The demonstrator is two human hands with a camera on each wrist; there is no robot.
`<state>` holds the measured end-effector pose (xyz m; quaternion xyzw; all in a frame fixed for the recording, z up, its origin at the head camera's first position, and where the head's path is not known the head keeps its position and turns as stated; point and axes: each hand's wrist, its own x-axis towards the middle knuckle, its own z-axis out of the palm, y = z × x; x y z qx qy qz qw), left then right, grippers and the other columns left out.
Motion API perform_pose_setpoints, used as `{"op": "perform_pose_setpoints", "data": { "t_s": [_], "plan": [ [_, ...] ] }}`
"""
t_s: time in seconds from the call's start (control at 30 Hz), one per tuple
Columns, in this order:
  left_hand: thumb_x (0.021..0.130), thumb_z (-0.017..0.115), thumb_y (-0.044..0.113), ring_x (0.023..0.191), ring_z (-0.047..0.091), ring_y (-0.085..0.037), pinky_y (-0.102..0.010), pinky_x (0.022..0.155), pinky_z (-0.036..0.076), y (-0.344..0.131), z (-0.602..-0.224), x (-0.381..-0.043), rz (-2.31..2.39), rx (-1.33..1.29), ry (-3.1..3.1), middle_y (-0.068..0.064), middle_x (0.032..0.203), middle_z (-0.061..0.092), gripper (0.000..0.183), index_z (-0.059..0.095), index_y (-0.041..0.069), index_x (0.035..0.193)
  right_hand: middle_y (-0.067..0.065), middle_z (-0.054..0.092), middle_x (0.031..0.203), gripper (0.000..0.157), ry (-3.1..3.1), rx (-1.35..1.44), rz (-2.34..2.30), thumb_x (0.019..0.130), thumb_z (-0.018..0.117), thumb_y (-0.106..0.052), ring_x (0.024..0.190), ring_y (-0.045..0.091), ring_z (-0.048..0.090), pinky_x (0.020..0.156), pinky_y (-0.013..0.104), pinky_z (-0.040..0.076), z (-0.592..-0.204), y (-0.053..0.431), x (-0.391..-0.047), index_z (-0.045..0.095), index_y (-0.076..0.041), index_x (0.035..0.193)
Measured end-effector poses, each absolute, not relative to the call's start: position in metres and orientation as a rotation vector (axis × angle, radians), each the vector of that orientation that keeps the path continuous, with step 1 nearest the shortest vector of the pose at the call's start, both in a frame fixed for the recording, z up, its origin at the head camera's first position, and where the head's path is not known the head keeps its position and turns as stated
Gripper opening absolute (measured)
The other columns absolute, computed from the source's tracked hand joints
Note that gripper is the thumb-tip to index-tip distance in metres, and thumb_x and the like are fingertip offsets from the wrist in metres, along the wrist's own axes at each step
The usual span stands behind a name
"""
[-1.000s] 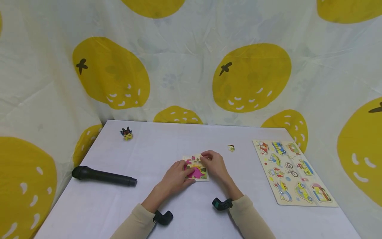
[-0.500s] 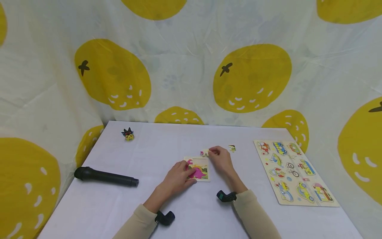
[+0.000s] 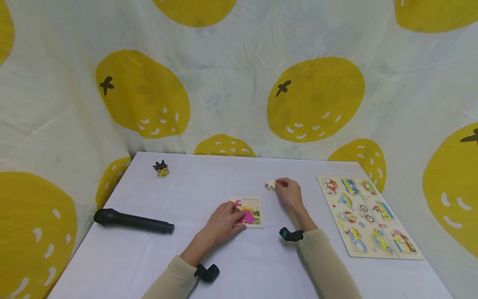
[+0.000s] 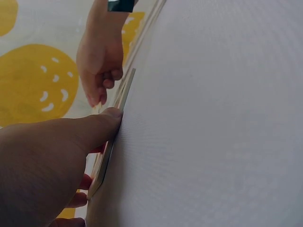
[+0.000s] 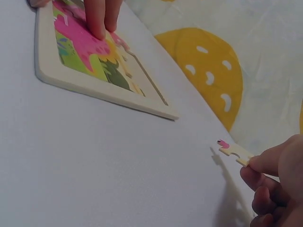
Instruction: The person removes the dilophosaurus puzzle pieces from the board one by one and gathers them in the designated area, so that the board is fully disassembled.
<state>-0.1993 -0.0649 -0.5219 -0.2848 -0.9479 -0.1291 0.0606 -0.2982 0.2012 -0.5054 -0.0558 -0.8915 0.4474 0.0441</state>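
A small framed jigsaw puzzle [image 5: 109,94] with a pink dinosaur picture lies mid-table, its recess bare along the far side. My left hand [image 3: 222,221] holds it: fingertips press on the picture, and in the left wrist view the thumb [image 4: 106,124] sits against its edge. Off to the puzzle's right, my right hand [image 3: 291,194] pinches a pale jigsaw piece [image 3: 271,185] by one end between thumb and fingers. This piece carries a pink patch [image 5: 223,144] at its free end and casts a shadow on the table in the right wrist view.
A wooden vehicle puzzle board [image 3: 367,220] lies at the right. On the left are a black microphone [image 3: 134,221] and, toward the back, a small yellow figurine [image 3: 161,167]. A fruit-print curtain [image 3: 231,83] hangs behind the white table [image 3: 209,178].
My right hand has lifted the pale jigsaw piece out of the frame's far side and carried it right and back. It now hides another loose piece. The left hand stays on the puzzle.
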Motion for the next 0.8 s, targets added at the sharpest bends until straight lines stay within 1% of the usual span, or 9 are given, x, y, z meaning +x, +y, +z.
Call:
{"op": "perform_pose_setpoints", "data": {
  "t_s": [0.2, 0.37, 0.53, 0.67, 0.73, 0.8],
  "plan": [
    [0.092, 0.067, 0.05, 0.116, 0.05, -0.022, -0.036, 0.101, 0.046, -0.065, -0.523, -0.199, -0.399, -0.852, -2.882, -0.005, 0.115, 0.053, 0.052, 0.063, 0.026, 0.137, 0.017, 0.069, 0.109, 0.025, -2.748, -0.201, 1.305, 0.1, 0.057, -0.017, 0.096, 0.026, 0.058, 0.078, 0.029, 0.047, -0.507, 0.209, -0.304, 0.07, -0.003, 0.117],
    [0.092, 0.067, 0.05, 0.117, 0.05, -0.022, -0.036, 0.102, 0.046, -0.065, -0.523, -0.198, -0.405, -0.848, -2.881, -0.005, 0.115, 0.053, 0.051, 0.063, 0.026, 0.137, 0.019, 0.069, 0.107, 0.025, -2.739, -0.217, 1.228, 0.099, 0.057, -0.014, 0.094, 0.029, 0.058, 0.078, 0.034, 0.047, -0.507, 0.212, -0.306, 0.07, 0.0, 0.116],
    [0.092, 0.068, 0.05, 0.119, 0.05, -0.023, -0.036, 0.103, 0.046, -0.065, -0.523, -0.197, -0.408, -0.851, -2.875, -0.005, 0.116, 0.053, 0.052, 0.063, 0.026, 0.137, 0.02, 0.068, 0.104, 0.028, -2.74, -0.226, 1.161, 0.098, 0.056, -0.014, 0.092, 0.03, 0.059, 0.078, 0.038, 0.048, -0.51, 0.214, -0.306, 0.068, 0.002, 0.119],
    [0.092, 0.067, 0.05, 0.117, 0.05, -0.023, -0.036, 0.102, 0.046, -0.065, -0.523, -0.198, -0.401, -0.853, -2.868, -0.005, 0.115, 0.053, 0.052, 0.063, 0.026, 0.137, 0.018, 0.066, 0.098, 0.034, -2.739, -0.223, 1.134, 0.094, 0.062, -0.021, 0.088, 0.028, 0.057, 0.075, 0.035, 0.044, -0.515, 0.211, -0.305, 0.068, 0.002, 0.119],
    [0.092, 0.067, 0.05, 0.117, 0.05, -0.023, -0.036, 0.101, 0.046, -0.065, -0.522, -0.198, -0.399, -0.851, -2.862, -0.006, 0.115, 0.053, 0.051, 0.064, 0.025, 0.137, 0.017, 0.063, 0.097, 0.04, -2.756, -0.227, 1.118, 0.092, 0.066, -0.026, 0.088, 0.028, 0.055, 0.073, 0.033, 0.042, -0.517, 0.208, -0.305, 0.066, 0.003, 0.12],
    [0.092, 0.068, 0.05, 0.115, 0.05, -0.024, -0.036, 0.1, 0.046, -0.065, -0.522, -0.199, -0.405, -0.854, -2.852, -0.006, 0.114, 0.053, 0.051, 0.065, 0.024, 0.136, 0.017, 0.06, 0.1, 0.048, -2.789, -0.238, 1.086, 0.091, 0.068, -0.032, 0.089, 0.028, 0.053, 0.073, 0.034, 0.042, -0.518, 0.205, -0.305, 0.065, 0.004, 0.122]
  ]
}}
